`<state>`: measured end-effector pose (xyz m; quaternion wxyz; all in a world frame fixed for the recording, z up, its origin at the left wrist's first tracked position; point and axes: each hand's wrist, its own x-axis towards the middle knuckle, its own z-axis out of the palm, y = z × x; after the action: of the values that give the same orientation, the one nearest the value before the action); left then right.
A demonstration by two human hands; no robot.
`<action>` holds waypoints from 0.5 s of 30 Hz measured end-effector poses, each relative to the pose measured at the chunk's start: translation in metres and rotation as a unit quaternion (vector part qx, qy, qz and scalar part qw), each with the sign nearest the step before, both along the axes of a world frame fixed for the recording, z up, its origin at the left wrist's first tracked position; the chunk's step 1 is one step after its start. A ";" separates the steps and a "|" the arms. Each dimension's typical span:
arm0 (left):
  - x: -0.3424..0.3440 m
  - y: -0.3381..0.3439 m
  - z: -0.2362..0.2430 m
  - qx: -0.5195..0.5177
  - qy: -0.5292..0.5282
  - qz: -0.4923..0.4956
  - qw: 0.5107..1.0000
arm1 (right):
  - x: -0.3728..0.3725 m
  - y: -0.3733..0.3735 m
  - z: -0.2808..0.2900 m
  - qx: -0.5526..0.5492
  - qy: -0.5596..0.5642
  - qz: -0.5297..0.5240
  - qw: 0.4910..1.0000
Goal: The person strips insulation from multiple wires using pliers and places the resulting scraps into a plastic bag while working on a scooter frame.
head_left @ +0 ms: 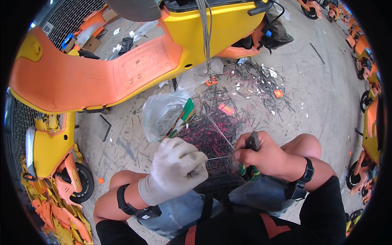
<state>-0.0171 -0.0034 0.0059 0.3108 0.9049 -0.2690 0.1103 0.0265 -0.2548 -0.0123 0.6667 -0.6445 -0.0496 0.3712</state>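
Observation:
My left hand (175, 171), in a pale knit glove, is closed on a thin strand (220, 157) stretched to my bare right hand (259, 157). My right hand is closed on a dark tool (253, 141), whose lower part is hidden; another strand slants up from that hand. Below my hands is a pile of dark, thin scraps (208, 130) mixed with pink ones. Beside it lie a clear plastic bag (157, 120) of thin pieces and a green long item (187, 111) that I cannot make out. More green shows beneath my right hand.
A yellow and salmon scooter body (134, 73) stands across the upper view, grey cords (206, 36) hanging down it. Another scooter (51, 151) and piled panels (61, 212) are at left. A row of scooters (365, 130) lines the right. Scattered scraps (265, 85) litter the concrete floor (318, 94).

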 end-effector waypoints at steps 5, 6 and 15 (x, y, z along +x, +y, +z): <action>0.000 0.022 -0.002 0.005 0.008 0.066 0.998 | 0.009 -0.014 0.003 0.015 0.026 -0.078 0.996; 0.001 0.029 -0.006 -0.001 0.015 0.086 0.996 | 0.013 -0.020 -0.002 0.022 0.021 -0.089 0.996; 0.003 0.034 0.000 -0.041 0.178 0.119 0.976 | 0.017 -0.023 -0.004 0.037 0.003 -0.112 0.993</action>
<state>-0.0141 0.0303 0.0059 0.3756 0.9219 -0.0952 -0.0058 0.0439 -0.2782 -0.0167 0.7277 -0.6197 0.0111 0.2937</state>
